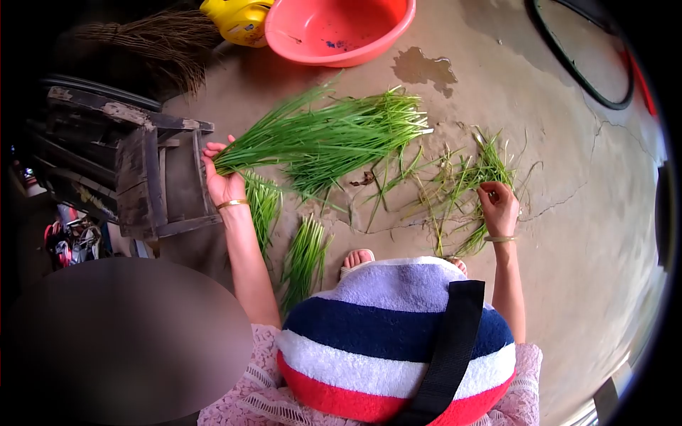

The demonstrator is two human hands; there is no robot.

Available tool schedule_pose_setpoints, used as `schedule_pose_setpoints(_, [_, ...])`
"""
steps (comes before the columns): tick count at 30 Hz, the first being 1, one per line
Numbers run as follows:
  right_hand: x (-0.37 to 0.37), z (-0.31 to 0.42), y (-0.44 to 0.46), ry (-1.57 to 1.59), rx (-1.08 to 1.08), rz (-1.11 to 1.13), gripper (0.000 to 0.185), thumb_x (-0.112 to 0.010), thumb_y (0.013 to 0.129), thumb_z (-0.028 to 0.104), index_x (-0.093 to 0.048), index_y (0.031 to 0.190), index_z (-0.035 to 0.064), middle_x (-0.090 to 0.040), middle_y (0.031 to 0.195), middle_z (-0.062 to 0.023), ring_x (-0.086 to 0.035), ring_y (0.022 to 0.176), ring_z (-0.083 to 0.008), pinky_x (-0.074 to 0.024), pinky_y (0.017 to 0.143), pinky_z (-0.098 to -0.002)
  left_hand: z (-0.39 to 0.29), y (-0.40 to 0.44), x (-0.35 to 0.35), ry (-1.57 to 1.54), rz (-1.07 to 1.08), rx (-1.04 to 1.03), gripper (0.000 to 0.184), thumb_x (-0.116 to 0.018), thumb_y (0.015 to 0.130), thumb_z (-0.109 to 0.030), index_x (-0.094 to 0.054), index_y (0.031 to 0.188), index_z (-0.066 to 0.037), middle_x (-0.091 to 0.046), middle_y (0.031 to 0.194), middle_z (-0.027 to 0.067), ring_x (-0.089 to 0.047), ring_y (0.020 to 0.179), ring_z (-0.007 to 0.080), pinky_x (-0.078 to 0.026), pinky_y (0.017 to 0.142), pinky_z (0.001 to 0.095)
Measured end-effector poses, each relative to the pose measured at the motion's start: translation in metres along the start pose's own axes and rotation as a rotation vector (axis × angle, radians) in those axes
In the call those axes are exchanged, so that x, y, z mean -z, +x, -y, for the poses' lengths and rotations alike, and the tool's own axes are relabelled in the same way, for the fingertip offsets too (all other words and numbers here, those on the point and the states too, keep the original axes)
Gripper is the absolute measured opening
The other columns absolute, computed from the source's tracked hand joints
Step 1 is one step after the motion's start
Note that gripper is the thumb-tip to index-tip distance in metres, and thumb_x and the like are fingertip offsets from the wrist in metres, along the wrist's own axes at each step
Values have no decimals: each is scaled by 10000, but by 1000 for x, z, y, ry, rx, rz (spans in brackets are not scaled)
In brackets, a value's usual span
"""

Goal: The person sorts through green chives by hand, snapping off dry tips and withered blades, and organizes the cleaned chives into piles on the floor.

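Note:
Long green stalks (263,133) lie across the palm of my left hand (224,181), its fingers curled round their lower end at the left. Their leafy tips reach over a large green pile (355,135) on the floor. Over at the right, my right hand (500,206) has its fingers pinched together at the edge of a loose, scattered heap of thin stalks (490,162); what it holds, if anything, is too small to make out. Two smaller green bundles, one (263,206) just below my left hand and another (304,259) nearer my feet, rest on the floor.
A red basin (339,57) and a yellow container (238,21) stand at the top. A worn wooden stool (142,170) and a twig broom (156,42) are at the left. A black hose (568,64) curves at the upper right. A striped cushion (398,341) covers my lap.

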State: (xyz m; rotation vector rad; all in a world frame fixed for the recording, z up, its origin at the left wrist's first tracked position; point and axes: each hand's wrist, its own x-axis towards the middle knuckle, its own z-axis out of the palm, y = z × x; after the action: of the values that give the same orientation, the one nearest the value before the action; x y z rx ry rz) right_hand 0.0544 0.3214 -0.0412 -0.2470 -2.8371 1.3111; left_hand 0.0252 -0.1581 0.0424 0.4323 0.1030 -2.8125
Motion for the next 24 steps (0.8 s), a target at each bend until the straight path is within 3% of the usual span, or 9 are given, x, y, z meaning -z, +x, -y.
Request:
schedule_pose_setpoints(10, [-9, 28, 4, 152, 26, 51, 89, -646, 717, 60, -617, 792, 23, -576, 688, -45, -470, 523, -96, -399, 507, -221, 7, -7, -4, 80, 126, 73, 31, -596, 762, -65, -606, 777, -40, -572, 688, -8, -524, 673, 86, -357, 926, 357])
schedule_pose_setpoints(14, [-17, 56, 13, 416, 55, 126, 132, -653, 719, 49, -625, 844, 20, -596, 722, -50, -495, 585, -101, -414, 561, -211, 23, -12, -12, 52, 198, 87, 77, -535, 824, -102, -571, 792, -41, -446, 574, -13, -486, 606, 95, -368, 872, 311])
schedule_pose_setpoints(19, [-21, 108, 27, 409, 213, 310, 222, -667, 720, 109, -631, 935, 62, -599, 831, -50, -491, 633, -119, -423, 583, -239, 48, -15, -21, 107, 312, 162, 167, -456, 888, -178, -550, 818, -59, -407, 565, -28, -452, 552, 71, -377, 845, 311])
schedule_pose_setpoints(24, [-36, 130, 30, 445, 347, 376, 335, -715, 674, 261, -629, 914, 43, -579, 786, -85, -514, 626, -167, -437, 588, -290, 66, -14, -25, 123, 335, 223, 172, -445, 895, -192, -544, 821, -73, -386, 560, -38, -433, 536, 68, -373, 848, 317])
